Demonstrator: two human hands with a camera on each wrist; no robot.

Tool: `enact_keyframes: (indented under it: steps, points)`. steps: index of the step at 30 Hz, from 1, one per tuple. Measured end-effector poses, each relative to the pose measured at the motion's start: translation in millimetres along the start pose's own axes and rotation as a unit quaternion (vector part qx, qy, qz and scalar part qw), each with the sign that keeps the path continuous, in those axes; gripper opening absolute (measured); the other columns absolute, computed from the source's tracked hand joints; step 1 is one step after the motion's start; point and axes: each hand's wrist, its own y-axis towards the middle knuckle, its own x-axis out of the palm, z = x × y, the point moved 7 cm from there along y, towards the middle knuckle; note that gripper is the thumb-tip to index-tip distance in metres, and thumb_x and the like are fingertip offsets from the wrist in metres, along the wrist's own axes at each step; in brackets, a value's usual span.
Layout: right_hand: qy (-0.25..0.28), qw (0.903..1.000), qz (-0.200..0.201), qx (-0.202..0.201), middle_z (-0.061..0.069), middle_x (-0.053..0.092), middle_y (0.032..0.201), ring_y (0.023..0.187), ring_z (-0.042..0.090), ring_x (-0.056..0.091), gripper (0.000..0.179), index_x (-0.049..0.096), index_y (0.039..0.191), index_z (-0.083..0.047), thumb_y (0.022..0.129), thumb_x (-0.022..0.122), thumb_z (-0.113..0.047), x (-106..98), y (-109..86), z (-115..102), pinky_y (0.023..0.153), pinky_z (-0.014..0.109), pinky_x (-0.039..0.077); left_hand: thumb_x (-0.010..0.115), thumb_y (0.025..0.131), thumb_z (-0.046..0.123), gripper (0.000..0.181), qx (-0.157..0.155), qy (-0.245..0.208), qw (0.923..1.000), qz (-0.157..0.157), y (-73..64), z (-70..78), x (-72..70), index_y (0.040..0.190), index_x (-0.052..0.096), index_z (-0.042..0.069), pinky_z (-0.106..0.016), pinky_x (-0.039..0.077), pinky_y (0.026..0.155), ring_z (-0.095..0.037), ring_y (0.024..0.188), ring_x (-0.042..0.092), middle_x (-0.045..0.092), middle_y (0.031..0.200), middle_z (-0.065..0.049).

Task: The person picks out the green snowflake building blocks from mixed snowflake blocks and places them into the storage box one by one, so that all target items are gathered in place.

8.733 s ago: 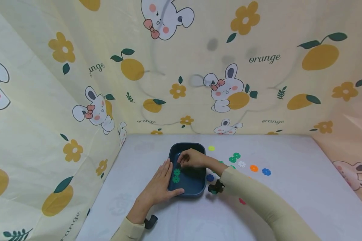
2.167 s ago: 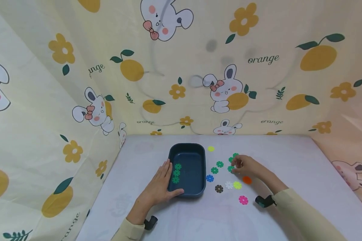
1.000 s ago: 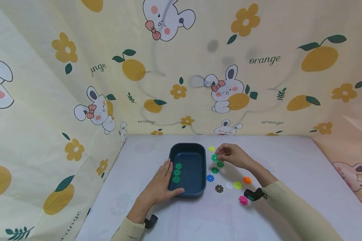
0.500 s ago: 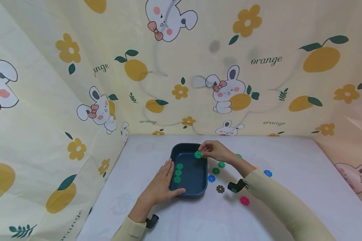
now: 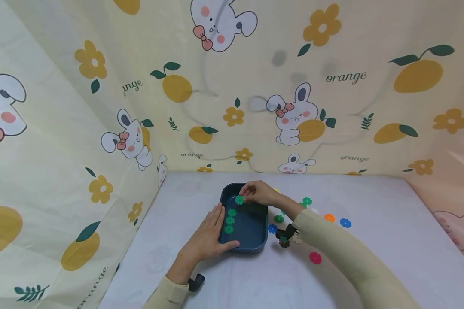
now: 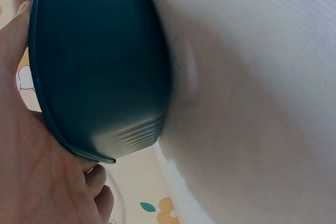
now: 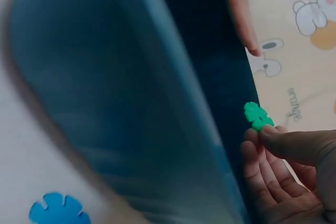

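In the head view, my left hand [image 5: 205, 236] lies along the left side of the dark blue tray [image 5: 251, 234], fingers straight, thumb over the near rim. Above the far part of this tray, my right hand [image 5: 260, 193] pinches a green flower-shaped plastic disc [image 5: 239, 200] between thumb and fingertips. The right wrist view shows the same green disc [image 7: 257, 116] at the thumb tip, inside the rim. Three more green discs [image 5: 230, 220] form a column along the tray's left side. From the left wrist, the tray's outer wall [image 6: 105, 66] appears beside my palm.
Right of the tray, loose discs are scattered on the white tabletop: blue [image 5: 346, 222], orange [image 5: 329, 217], red-pink [image 5: 315, 257], green [image 5: 307, 201] and others. My right sleeve [image 5: 344, 249] and wrist camera [image 5: 286, 232] cover some of them. A patterned cloth [image 5: 232, 77] stands behind the table.
My right hand has carried the green disc leftward from the scattered discs to over the tray. Compared with the oldest frame, the column has grown from two green discs to three. My left hand stays put.
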Motion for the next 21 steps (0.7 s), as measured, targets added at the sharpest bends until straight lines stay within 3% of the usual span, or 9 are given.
enact_keyframes:
  steps: [9,14,21]
  points:
    - [0.004,0.9999,-0.013,0.000,0.010,0.075,0.098,0.087,0.017,0.071,0.015,0.075,0.113,0.002,0.099,0.073,0.001,13.1,17.1,-3.4,0.082,0.033,0.064,0.057,0.093,0.084,0.123,0.005,-0.003,1.0000,0.006,-0.9,2.5,-3.4,0.172,0.007,0.004,-0.050,0.014,0.135,-0.027,0.168,0.001,-0.002,0.181,-0.010]
    - [-0.006,0.9996,-0.015,0.024,0.009,0.074,0.095,0.085,0.018,0.071,0.014,0.075,0.111,-0.001,0.097,0.074,0.001,20.2,20.8,1.7,0.084,0.036,0.064,0.058,0.093,0.082,0.123,0.002,-0.006,1.0000,0.006,-1.3,2.3,-3.1,0.172,0.006,0.005,-0.048,0.013,0.135,-0.025,0.168,0.000,-0.003,0.181,-0.009]
    - [-0.034,0.9985,-0.011,0.041,0.009,0.074,0.090,0.082,0.018,0.070,0.016,0.075,0.111,0.002,0.095,0.074,0.003,26.6,24.0,5.2,0.077,0.031,0.060,0.051,0.091,0.089,0.125,0.002,-0.004,1.0000,0.002,-1.9,1.1,-2.9,0.173,0.002,0.007,-0.047,0.012,0.135,-0.023,0.167,-0.002,-0.006,0.181,-0.006]
